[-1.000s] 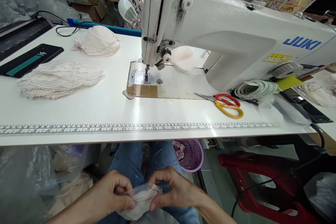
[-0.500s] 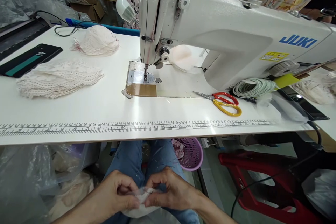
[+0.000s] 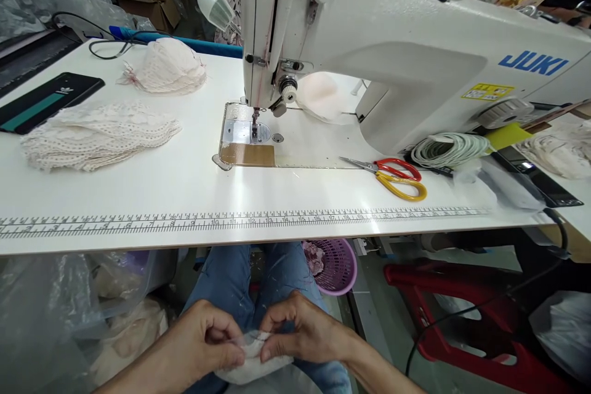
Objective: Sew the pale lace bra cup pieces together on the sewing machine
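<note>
Over my lap, below the table's front edge, my left hand (image 3: 217, 337) and my right hand (image 3: 295, 329) pinch a pale, sheer piece of fabric (image 3: 253, 368) between thumbs and fingers. The hands are a short way apart, with the cloth stretched between them; its lower part hangs out of the picture. On the white table (image 3: 194, 188) stands a white sewing machine (image 3: 392, 37). Another pale fabric piece (image 3: 321, 95) lies under its arm. Scissors with red and yellow handles (image 3: 392, 175) rest at the machine's front.
Left on the table are a lace stack (image 3: 99, 135), a rounded fabric pile (image 3: 166, 64) and a black phone-like object (image 3: 50, 101). A coil of pale cord (image 3: 450, 151) lies at right. Below are a purple basket (image 3: 339, 268) and a red stool (image 3: 415, 314). A person stands behind.
My right hand has shifted slightly to the right, widening the gap between the hands. Both still pinch the cloth. The view has tilted and moved slightly.
</note>
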Demonstrator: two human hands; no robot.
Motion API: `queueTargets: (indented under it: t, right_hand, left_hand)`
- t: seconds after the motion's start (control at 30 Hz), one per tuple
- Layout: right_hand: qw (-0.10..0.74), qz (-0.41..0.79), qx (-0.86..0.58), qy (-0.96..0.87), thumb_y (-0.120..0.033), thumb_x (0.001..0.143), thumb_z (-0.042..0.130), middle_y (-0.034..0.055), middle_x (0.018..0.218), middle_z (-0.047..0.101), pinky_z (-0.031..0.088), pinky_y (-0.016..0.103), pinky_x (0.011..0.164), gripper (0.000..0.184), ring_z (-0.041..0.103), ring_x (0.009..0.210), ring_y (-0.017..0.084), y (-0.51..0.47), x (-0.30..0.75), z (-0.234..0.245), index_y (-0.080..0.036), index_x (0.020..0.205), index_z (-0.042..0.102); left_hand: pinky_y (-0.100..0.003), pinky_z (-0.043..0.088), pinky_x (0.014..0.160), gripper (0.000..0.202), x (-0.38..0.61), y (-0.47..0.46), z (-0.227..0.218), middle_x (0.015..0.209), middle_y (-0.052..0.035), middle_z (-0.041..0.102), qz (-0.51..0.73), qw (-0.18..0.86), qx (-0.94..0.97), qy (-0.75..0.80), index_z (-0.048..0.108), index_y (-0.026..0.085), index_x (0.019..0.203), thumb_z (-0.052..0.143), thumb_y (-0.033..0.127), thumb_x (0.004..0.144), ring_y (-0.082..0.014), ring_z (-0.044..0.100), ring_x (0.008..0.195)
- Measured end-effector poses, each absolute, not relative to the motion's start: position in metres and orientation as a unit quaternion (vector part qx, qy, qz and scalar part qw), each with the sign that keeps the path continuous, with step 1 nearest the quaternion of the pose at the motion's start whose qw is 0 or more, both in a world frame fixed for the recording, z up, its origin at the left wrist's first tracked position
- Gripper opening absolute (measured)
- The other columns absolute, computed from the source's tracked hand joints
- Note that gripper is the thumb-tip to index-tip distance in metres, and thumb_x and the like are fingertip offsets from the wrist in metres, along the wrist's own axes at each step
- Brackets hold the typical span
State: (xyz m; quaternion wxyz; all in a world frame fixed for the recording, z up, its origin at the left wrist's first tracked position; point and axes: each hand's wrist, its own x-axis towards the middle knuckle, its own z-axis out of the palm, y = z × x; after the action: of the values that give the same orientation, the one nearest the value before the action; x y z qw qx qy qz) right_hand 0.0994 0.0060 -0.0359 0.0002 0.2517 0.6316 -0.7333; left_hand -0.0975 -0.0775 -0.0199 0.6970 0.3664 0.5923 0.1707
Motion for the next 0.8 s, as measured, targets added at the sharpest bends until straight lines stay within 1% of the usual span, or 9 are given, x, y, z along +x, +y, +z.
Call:
queueTargets:
  t: [0.1, 0.23, 0.3, 0.43, 0.57, 0.63, 0.7, 0.8]
  right_hand:
    - [-0.025, -0.72, 0.251, 0.647, -0.053, 0.063, 0.074, -0.0019, 0.061, 0.057, 0.033, 0.018, 0.052, 0.042, 0.046, 0.056, 0.008, 0.004, 0.099, -0.038, -0.013, 0.077, 0.07]
    - [-0.034, -0.715, 0.257, 0.65, -0.057, 0.07, 0.066, 0.0002, 0.061, 0.06, 0.035, 0.018, 0.051, 0.045, 0.05, 0.055, 0.009, 0.003, 0.099, -0.041, -0.012, 0.074, 0.07]
    - [-0.029, -0.728, 0.26, 0.634, -0.058, 0.07, 0.066, 0.0015, 0.063, 0.062, 0.036, 0.018, 0.051, 0.046, 0.051, 0.055, 0.009, 0.003, 0.099, -0.043, -0.012, 0.074, 0.07]
    - [-0.015, -0.758, 0.272, 0.592, -0.054, 0.067, 0.071, 0.0021, 0.066, 0.063, 0.038, 0.019, 0.053, 0.044, 0.05, 0.056, 0.01, 0.004, 0.1, -0.042, -0.012, 0.077, 0.071]
    - [-0.041, -0.748, 0.271, 0.604, -0.049, 0.065, 0.075, -0.0004, 0.06, 0.059, 0.034, 0.018, 0.052, 0.037, 0.046, 0.055, 0.008, 0.003, 0.098, -0.04, -0.013, 0.074, 0.072]
    - [-0.051, -0.744, 0.273, 0.607, -0.048, 0.066, 0.074, -0.0001, 0.059, 0.059, 0.033, 0.018, 0.051, 0.037, 0.045, 0.054, 0.008, 0.003, 0.097, -0.04, -0.012, 0.072, 0.073]
    - [-0.046, -0.754, 0.276, 0.594, -0.049, 0.064, 0.075, 0.0007, 0.06, 0.061, 0.033, 0.019, 0.051, 0.038, 0.045, 0.054, 0.008, 0.003, 0.096, -0.041, -0.012, 0.071, 0.073]
    - [-0.028, -0.771, 0.284, 0.57, -0.049, 0.061, 0.077, 0.0007, 0.061, 0.06, 0.034, 0.019, 0.051, 0.04, 0.045, 0.054, 0.008, 0.003, 0.095, -0.042, -0.011, 0.071, 0.073]
  left_hand:
    - [-0.023, 0.018, 0.046, 0.022, -0.095, -0.074, -0.016, 0.046, 0.0062, 0.037, 0.168, 0.696, 0.359, 0.598, 0.07, 0.011, 0.064, 0.063, 0.032, 0.061, -0.009, 0.026, 0.049]
    - [-0.023, 0.018, 0.046, 0.021, -0.095, -0.074, -0.01, 0.046, 0.0065, 0.036, 0.155, 0.689, 0.365, 0.607, 0.068, 0.012, 0.062, 0.061, 0.031, 0.061, -0.0092, 0.026, 0.049]
    - [-0.023, 0.018, 0.046, 0.02, -0.096, -0.074, -0.009, 0.047, 0.0063, 0.037, 0.151, 0.687, 0.371, 0.606, 0.068, 0.012, 0.062, 0.06, 0.03, 0.062, -0.0093, 0.026, 0.049]
    - [-0.023, 0.018, 0.047, 0.017, -0.096, -0.074, -0.013, 0.047, 0.0063, 0.04, 0.164, 0.695, 0.37, 0.594, 0.066, 0.011, 0.062, 0.062, 0.027, 0.063, -0.0093, 0.028, 0.05]
    - [-0.023, 0.018, 0.047, 0.016, -0.096, -0.073, -0.014, 0.048, 0.0062, 0.041, 0.182, 0.704, 0.363, 0.583, 0.065, 0.011, 0.063, 0.062, 0.027, 0.062, -0.0092, 0.028, 0.05]
    - [-0.022, 0.019, 0.047, 0.015, -0.097, -0.074, -0.012, 0.049, 0.0063, 0.041, 0.184, 0.705, 0.364, 0.58, 0.066, 0.011, 0.064, 0.063, 0.025, 0.062, -0.0091, 0.029, 0.05]
    - [-0.021, 0.021, 0.048, 0.014, -0.099, -0.075, -0.01, 0.05, 0.0059, 0.044, 0.189, 0.711, 0.365, 0.57, 0.068, 0.011, 0.067, 0.063, 0.023, 0.062, -0.009, 0.031, 0.051]
    - [-0.02, 0.024, 0.05, 0.023, -0.102, -0.077, -0.009, 0.055, 0.0052, 0.051, 0.19, 0.722, 0.36, 0.559, 0.07, 0.012, 0.081, 0.063, 0.022, 0.061, -0.0095, 0.037, 0.052]
